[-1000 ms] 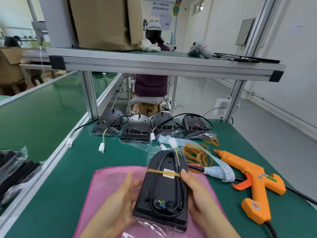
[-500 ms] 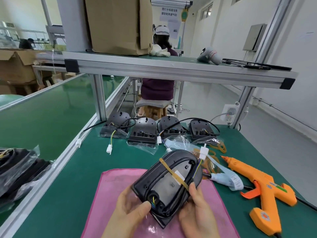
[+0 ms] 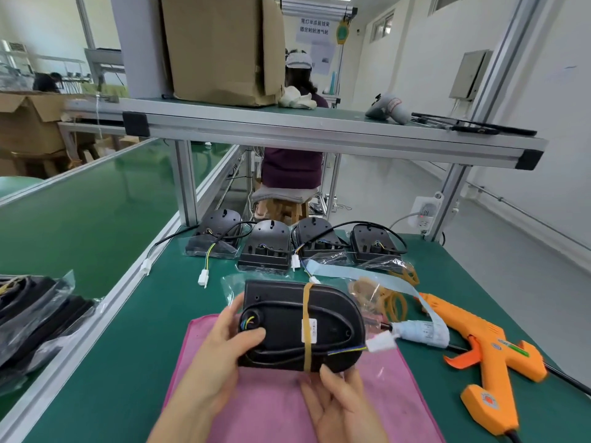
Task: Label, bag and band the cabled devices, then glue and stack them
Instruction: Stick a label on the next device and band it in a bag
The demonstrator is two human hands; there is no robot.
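A black cabled device (image 3: 287, 327) in a clear bag lies sideways above the pink cloth (image 3: 271, 407), its rounded end to the right. A tan rubber band (image 3: 307, 302) wraps it over a white label (image 3: 309, 330). Its white connector (image 3: 382, 343) sticks out at the right. My left hand (image 3: 220, 356) grips the device's left end, thumb on top. My right hand (image 3: 339, 401) holds the lower right edge from beneath. Several more bagged devices (image 3: 265, 247) stand in a row behind.
An orange glue gun (image 3: 479, 350) lies at the right on the green table (image 3: 128, 362). Loose rubber bands (image 3: 390, 302) and a strip of labels (image 3: 419, 330) lie beside the device. Bagged black devices (image 3: 35, 314) pile up at the left. An aluminium shelf (image 3: 319, 135) spans overhead.
The device has turned in my hands from lengthwise to sideways, rounded end now pointing right. The camera has lifted a little.
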